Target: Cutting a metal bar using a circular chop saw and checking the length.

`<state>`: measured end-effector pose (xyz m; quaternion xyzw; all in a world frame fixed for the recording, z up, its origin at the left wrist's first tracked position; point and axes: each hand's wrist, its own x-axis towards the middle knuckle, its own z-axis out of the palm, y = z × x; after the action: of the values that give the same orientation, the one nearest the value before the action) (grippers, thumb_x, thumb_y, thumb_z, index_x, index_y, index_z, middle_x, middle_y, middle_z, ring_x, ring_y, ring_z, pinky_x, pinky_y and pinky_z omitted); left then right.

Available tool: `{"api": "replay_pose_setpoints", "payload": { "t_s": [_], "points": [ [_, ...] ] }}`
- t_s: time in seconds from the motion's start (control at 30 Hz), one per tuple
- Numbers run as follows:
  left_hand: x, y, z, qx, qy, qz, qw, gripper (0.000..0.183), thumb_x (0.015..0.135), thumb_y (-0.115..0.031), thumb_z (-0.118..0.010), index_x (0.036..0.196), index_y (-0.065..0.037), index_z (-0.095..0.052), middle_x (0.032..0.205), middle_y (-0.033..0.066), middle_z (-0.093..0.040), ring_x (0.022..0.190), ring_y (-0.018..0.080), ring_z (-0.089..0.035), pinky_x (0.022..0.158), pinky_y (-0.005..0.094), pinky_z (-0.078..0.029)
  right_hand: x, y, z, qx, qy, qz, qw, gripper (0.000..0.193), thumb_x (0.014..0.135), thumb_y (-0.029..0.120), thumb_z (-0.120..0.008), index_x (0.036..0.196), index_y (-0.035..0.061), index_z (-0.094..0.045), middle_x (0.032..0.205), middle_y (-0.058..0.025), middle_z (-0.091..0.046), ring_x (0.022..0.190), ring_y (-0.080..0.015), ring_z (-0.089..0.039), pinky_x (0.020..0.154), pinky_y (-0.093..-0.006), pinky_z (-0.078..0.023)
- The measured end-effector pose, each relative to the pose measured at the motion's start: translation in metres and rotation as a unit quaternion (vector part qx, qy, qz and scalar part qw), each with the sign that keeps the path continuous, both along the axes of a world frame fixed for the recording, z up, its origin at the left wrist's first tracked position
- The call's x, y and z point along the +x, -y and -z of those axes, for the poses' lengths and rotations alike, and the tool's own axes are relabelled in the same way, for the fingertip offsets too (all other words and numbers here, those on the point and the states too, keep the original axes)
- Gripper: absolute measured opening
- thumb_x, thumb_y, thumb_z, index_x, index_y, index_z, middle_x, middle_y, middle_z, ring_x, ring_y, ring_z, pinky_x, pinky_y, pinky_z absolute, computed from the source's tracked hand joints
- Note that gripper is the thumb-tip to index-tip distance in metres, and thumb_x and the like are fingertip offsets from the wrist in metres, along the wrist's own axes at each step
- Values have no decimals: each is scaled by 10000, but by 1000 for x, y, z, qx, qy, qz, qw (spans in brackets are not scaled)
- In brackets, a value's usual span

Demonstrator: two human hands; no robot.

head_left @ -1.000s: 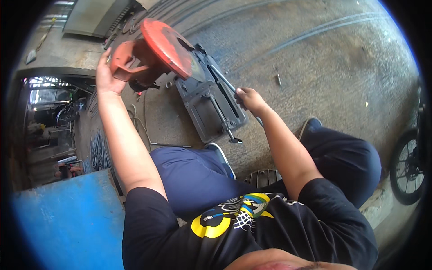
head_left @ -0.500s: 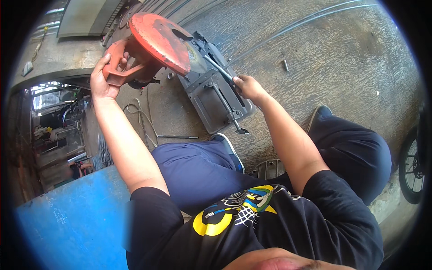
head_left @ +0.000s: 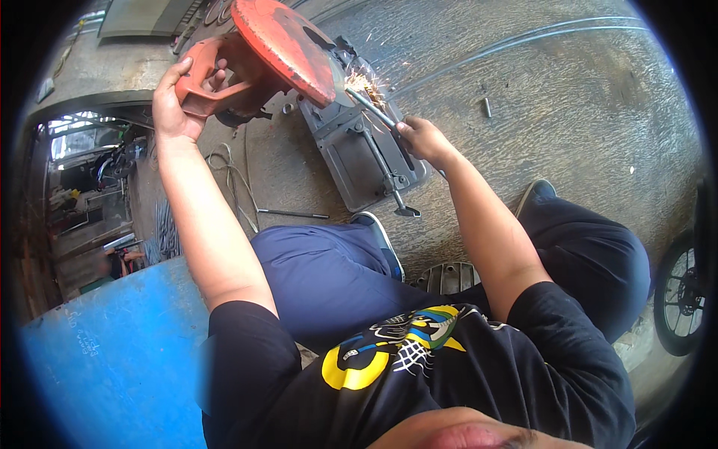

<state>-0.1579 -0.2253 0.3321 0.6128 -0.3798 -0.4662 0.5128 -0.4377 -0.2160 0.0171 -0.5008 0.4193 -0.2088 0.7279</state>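
My left hand (head_left: 178, 101) is wrapped round the D-shaped handle of an orange-red chop saw (head_left: 288, 49), whose round guard is scuffed. In my right hand (head_left: 425, 140) is a thin metal rod (head_left: 372, 107), its far end at the saw's blade. Sparks (head_left: 365, 84) spray from that end. Under the rod lies the saw's grey base (head_left: 363, 168), with a clamp screw (head_left: 383, 168) along its top. The guard hides most of the blade.
Long metal rods (head_left: 516, 41) stretch over the worn floor at the back right. A short cut piece (head_left: 488, 107) lies right of the saw. Another rod (head_left: 293, 213) rests by my left foot. A blue panel (head_left: 127, 344) is at lower left, a wheel (head_left: 682, 292) at far right.
Sparks have appeared where the rod meets the blade. The saw's guard and handle appear slightly higher and farther right in view. Both hands keep their grip.
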Motion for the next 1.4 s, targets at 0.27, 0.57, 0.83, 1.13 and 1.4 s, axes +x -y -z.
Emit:
{"api": "replay_pose_setpoints", "payload": {
  "t_s": [0.27,0.57,0.83,1.13,1.4],
  "points": [
    [3,0,1,4,-11,-1,1000,501,858,-217,-539,1254,77,-451,1079,249,-591,873,267,-629,826,381,-521,-1,-1,1,-25,-37,-8,999,283,950,263,-540,992,-13,-587,690,-52,-549,642,-131,-507,608,-321,-420],
    [6,0,4,9,-12,7,1000,535,858,-217,-536,1289,79,-421,1101,265,-581,874,268,-626,849,395,-518,1,-3,-1,-51,-36,9,998,262,946,251,-539,891,-5,-550,666,-68,-541,630,-159,-507,611,-337,-424],
    [6,0,4,11,0,8,1000,539,859,-222,-532,1297,72,-418,1107,265,-580,870,265,-627,840,389,-519,3,-5,3,-125,-76,22,989,265,929,261,-552,925,-4,-548,788,-179,-598,764,-304,-589,716,-403,-450],
    [5,-1,4,10,-2,7,1000,548,857,-240,-537,1290,77,-424,1105,256,-588,868,260,-636,835,389,-522,8,-2,10,-140,-93,20,986,282,920,262,-564,958,-17,-549,878,-206,-628,883,-358,-603,790,-435,-447],
    [0,-1,1,-4,-11,-10,1000,541,890,-273,-516,1292,77,-420,1150,278,-556,919,304,-621,877,425,-502,-6,-3,15,60,56,-13,997,314,985,309,-442,902,41,-583,689,-34,-518,547,-117,-472,514,-267,-401]
  ]
}}
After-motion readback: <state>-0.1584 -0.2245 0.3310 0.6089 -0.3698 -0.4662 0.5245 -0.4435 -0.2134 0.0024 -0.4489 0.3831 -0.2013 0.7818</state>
